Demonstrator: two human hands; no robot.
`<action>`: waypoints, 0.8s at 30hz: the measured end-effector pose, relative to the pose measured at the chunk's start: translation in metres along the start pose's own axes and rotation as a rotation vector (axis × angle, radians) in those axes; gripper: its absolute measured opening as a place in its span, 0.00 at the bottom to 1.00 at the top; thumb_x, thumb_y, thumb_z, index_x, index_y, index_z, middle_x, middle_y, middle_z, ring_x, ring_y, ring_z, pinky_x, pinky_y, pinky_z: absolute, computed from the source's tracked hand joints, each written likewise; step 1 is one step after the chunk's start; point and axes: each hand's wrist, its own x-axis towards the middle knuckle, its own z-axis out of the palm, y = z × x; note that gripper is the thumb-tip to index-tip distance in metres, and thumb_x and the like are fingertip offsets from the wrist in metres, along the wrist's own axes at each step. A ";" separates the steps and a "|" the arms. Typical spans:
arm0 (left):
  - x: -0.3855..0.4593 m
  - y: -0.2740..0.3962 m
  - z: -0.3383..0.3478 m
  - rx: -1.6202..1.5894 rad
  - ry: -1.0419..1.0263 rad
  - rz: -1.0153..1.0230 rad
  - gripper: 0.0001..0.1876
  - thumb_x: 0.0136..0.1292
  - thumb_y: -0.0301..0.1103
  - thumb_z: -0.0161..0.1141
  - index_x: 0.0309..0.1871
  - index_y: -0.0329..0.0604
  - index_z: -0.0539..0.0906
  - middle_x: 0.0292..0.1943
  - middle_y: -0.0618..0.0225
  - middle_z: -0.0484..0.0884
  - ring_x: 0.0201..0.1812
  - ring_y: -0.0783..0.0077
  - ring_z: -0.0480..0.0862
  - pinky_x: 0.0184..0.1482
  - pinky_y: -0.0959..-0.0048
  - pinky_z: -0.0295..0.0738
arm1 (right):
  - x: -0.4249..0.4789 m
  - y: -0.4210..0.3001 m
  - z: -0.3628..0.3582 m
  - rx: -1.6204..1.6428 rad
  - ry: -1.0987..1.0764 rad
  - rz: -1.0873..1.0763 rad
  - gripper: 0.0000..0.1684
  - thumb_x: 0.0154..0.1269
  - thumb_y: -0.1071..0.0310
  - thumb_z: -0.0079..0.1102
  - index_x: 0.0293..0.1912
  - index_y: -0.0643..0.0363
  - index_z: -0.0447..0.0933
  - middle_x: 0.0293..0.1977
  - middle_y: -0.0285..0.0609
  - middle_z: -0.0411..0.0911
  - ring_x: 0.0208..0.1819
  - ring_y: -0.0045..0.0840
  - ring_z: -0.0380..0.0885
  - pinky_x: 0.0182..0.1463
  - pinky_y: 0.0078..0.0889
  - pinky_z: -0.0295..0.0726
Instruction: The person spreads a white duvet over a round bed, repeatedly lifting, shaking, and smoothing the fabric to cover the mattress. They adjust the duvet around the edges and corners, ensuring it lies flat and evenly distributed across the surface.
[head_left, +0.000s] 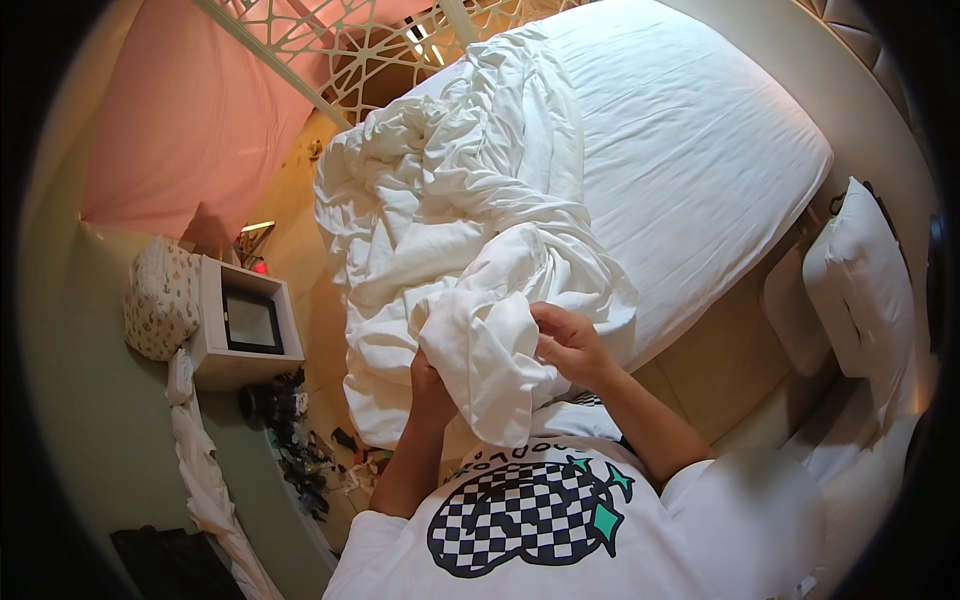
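Observation:
A white duvet (427, 247), rumpled into deep folds, covers the near left part of the bed. One gathered end of the white fabric (487, 352) is raised in front of my chest. My left hand (431, 382) holds it from the left, its fingers mostly hidden beneath the cloth. On the right side, my right hand (568, 343) pinches the edge between thumb and fingers. Beyond the duvet, a smooth white fitted sheet (690, 120) lies stretched over the mattress.
A white bedside cabinet (247, 360) stands left, beside a cactus-print fabric bundle (161, 300). Several dark items (300, 442) litter the floor below it. White pillows (862, 277) rest at the right. A white lattice screen (367, 60) and pink curtain (195, 112) stand beyond the bed.

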 end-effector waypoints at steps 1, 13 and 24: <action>0.001 0.000 -0.001 0.109 -0.018 0.000 0.22 0.52 0.23 0.59 0.52 0.36 0.69 0.45 0.65 0.76 0.43 0.74 0.76 0.43 0.76 0.73 | -0.001 -0.002 0.003 0.149 -0.021 0.080 0.13 0.57 0.76 0.53 0.44 0.65 0.71 0.35 0.35 0.73 0.32 0.12 0.70 0.34 0.14 0.69; -0.016 0.042 -0.002 0.598 0.045 0.153 0.10 0.50 0.26 0.62 0.37 0.33 0.79 0.30 0.71 0.80 0.33 0.82 0.77 0.37 0.81 0.72 | 0.001 -0.038 -0.012 0.225 0.238 -0.263 0.09 0.55 0.84 0.52 0.33 0.59 0.70 0.35 0.35 0.70 0.36 0.16 0.68 0.42 0.17 0.69; -0.009 0.053 0.004 0.370 -0.406 0.296 0.28 0.48 0.29 0.63 0.55 0.43 0.68 0.57 0.62 0.62 0.54 0.70 0.67 0.50 0.72 0.65 | 0.002 -0.018 -0.007 0.400 0.171 -0.008 0.02 0.60 0.76 0.52 0.35 0.61 0.70 0.32 0.34 0.75 0.34 0.11 0.72 0.40 0.12 0.71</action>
